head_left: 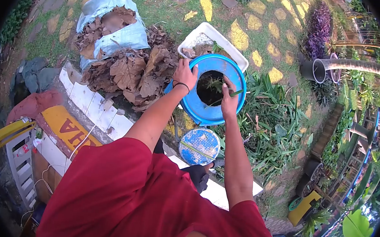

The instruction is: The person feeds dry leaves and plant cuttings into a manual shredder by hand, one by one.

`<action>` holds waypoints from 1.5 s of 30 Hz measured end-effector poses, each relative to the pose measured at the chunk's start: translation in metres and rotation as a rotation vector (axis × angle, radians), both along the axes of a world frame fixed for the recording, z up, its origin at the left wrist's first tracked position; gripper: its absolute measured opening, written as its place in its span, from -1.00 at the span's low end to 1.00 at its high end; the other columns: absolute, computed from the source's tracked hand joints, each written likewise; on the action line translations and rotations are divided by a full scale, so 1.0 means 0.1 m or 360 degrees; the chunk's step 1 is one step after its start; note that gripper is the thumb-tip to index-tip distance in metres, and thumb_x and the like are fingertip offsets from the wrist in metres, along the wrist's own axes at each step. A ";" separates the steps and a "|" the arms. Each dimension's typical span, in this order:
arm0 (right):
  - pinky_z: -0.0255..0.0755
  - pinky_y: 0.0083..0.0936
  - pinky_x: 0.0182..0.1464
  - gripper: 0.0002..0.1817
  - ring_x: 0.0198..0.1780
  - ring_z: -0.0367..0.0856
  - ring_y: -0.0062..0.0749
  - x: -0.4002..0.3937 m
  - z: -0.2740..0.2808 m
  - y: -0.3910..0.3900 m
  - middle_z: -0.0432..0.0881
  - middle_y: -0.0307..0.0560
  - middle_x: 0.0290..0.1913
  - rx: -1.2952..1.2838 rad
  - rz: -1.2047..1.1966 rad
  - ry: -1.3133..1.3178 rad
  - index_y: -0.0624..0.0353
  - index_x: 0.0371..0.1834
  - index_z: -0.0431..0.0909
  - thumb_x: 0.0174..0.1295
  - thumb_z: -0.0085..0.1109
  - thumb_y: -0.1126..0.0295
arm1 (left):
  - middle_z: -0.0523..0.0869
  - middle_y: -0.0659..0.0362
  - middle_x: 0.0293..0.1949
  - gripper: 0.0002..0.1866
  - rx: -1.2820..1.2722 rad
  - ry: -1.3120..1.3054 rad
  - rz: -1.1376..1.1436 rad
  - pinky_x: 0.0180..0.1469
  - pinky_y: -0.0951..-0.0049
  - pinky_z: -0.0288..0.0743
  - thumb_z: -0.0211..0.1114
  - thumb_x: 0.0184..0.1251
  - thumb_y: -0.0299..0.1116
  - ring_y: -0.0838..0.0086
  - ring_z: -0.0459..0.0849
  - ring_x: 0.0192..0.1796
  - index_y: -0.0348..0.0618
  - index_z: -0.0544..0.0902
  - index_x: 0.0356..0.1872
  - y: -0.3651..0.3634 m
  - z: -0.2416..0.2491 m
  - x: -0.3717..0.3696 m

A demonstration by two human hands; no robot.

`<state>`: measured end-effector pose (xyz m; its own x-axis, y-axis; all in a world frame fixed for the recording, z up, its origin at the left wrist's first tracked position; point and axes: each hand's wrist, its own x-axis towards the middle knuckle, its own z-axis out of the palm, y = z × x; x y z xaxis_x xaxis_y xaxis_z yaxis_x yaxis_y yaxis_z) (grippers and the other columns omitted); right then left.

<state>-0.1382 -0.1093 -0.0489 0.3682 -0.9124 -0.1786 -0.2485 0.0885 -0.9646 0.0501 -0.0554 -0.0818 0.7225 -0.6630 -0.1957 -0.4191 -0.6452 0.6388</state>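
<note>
A blue round container point(190, 101) with a wide rim and a dark round opening stands in front of me. Leafy plant scraps point(212, 82) show inside the opening. My left hand point(185, 75), with a dark band at the wrist, grips the rim on the left side. On the right of the opening, my right hand point(230, 98) is closed around a green stem point(236, 93), whose end sticks out past the thumb. Some fingers of that hand are hidden in the opening. The round blue lid point(200, 144), worn and pale in patches, lies nearer to me.
Behind the container is a white rectangular tub point(205, 28) with brown scraps. Dry brown leaves point(128, 73) lie at left beside a pale blue sack point(127, 37). Cut green leaves point(273, 121) cover the ground at right. A white tiled edge point(96, 109) runs below.
</note>
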 end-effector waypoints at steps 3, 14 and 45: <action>0.35 -0.47 0.28 -0.67 0.16 0.55 -0.40 -0.05 0.04 0.01 0.65 -0.08 0.09 0.0137 -0.0009 -0.0061 0.24 0.23 0.59 0.55 -0.02 0.37 | 0.54 0.02 0.08 -0.63 -0.0013 0.0003 -0.0005 0.07 -0.01 0.52 0.14 0.46 -0.02 0.00 0.61 0.11 -0.05 0.46 0.06 0.01 -0.01 0.00; 0.43 -0.38 0.20 -0.36 0.06 0.51 -0.38 0.23 0.19 0.01 0.47 0.03 0.20 -0.0048 -0.0224 -0.0071 0.18 0.45 0.36 0.42 0.24 0.09 | 0.55 0.02 0.07 -0.64 -0.0001 -0.0059 0.0008 0.06 -0.01 0.52 0.15 0.46 -0.02 0.00 0.63 0.09 -0.04 0.47 0.05 0.00 -0.08 -0.01; 0.61 -0.17 -0.03 -0.80 -0.12 0.76 -0.02 -0.60 0.55 0.10 0.78 0.05 -0.17 -0.0139 0.0118 0.0513 0.01 -0.22 0.80 0.09 0.32 0.31 | 0.67 -0.25 0.06 -0.35 0.0225 -0.0510 -0.0171 0.11 -0.09 0.47 0.08 0.45 0.16 -0.20 0.65 0.08 -0.27 0.46 0.21 -0.08 -0.30 -0.10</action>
<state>-0.1977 -0.0992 0.0064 0.3714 -0.9023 -0.2188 -0.5448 -0.0210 -0.8383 0.0398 -0.0635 -0.1115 0.6899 -0.7210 -0.0655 -0.6536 -0.6592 0.3718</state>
